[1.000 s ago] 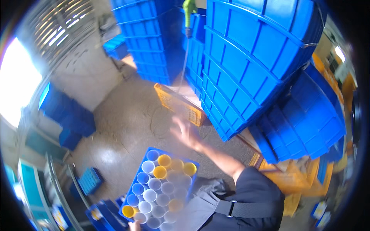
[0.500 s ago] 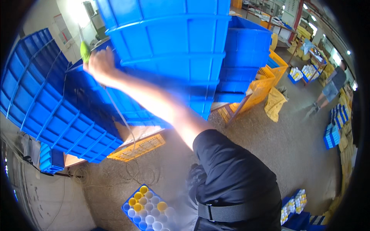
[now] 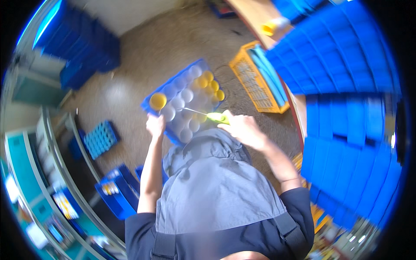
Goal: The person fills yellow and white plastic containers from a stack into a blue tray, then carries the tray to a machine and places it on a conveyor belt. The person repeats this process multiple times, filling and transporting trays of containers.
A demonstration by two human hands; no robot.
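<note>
A blue crate (image 3: 150,99) stands on the floor before me, filled with round white and yellow cylindrical cups (image 3: 157,101), open ends up. My left hand (image 3: 155,125) is closed at the crate's left edge and seems to grip its rim. In my right hand (image 3: 242,130) is a green air blow gun (image 3: 218,117), fingers wrapped round its body. Its long thin nozzle points left across the cups, its tip close above them. Motion blur softens the cups and the hands.
On the right, stacked blue bins (image 3: 342,52) rest on a wooden table, with a yellow basket (image 3: 255,82) beneath its edge. Dark blue bins (image 3: 89,41) are piled at the far left. A light-blue tray (image 3: 101,139) and a shelf rack (image 3: 54,147) stand to my left.
The view has swung down and left to the crate of cups. The blow gun came from up beside the tall blue bins to over the cups. My left hand now shows at the crate.
</note>
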